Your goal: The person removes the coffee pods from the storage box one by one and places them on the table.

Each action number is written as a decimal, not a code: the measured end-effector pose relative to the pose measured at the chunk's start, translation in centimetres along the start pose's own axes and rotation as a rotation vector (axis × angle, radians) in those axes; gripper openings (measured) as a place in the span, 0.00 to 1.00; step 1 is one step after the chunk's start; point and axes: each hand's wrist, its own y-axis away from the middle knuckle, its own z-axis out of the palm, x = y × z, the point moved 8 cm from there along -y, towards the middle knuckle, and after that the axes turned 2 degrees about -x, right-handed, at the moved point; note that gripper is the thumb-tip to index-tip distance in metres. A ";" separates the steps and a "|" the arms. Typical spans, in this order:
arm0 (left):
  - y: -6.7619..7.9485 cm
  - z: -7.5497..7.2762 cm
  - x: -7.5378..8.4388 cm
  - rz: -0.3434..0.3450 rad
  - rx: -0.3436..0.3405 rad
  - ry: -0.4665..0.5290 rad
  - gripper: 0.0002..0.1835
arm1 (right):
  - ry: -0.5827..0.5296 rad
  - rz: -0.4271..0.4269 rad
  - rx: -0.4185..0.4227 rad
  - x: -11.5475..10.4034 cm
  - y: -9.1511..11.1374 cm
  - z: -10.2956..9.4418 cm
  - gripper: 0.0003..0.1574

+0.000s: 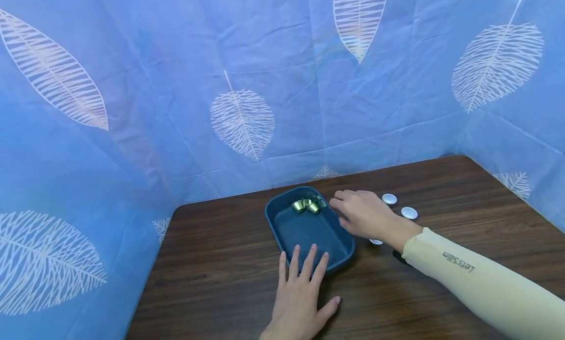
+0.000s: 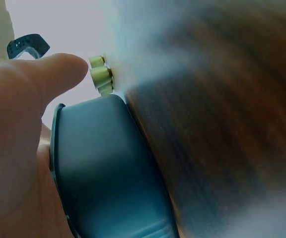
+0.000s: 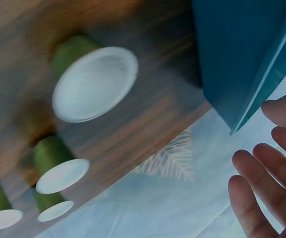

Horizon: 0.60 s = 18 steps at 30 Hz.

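A dark blue rectangular tray (image 1: 304, 232) stands on the table, and several shiny green coffee capsules (image 1: 313, 208) lie at its far end. My left hand (image 1: 297, 300) is spread flat, its straight fingertips over the tray's near rim. In the left wrist view the thumb (image 2: 66, 74) stands out beside the tray's wall (image 2: 108, 158). Above the tray's right rim is my right hand (image 1: 364, 212), its fingers loosely bent. The right wrist view shows those fingers (image 3: 267, 173) parted, with nothing between them, beside the tray's edge (image 3: 262, 94).
Right of the tray, more green capsules (image 3: 76, 52) stand on the table with their pale lids up; the head view shows lids (image 1: 409, 213) near the right wrist. The brown wooden table (image 1: 212, 261) backs onto a blue leaf-patterned cloth (image 1: 176, 85).
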 end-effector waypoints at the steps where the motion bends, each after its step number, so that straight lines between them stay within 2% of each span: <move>1: 0.0 0.0 0.0 0.001 0.000 0.000 0.44 | -0.002 -0.001 -0.006 -0.2 -0.3 0.0 0.20; 12: 0.0 0.1 -0.2 -0.010 -0.019 -0.010 0.44 | -0.041 0.008 -0.140 -0.9 -3.1 1.5 0.27; 18: -0.1 0.0 -0.1 -0.001 -0.016 -0.011 0.44 | -0.067 -0.020 -0.142 -1.2 -4.2 2.3 0.28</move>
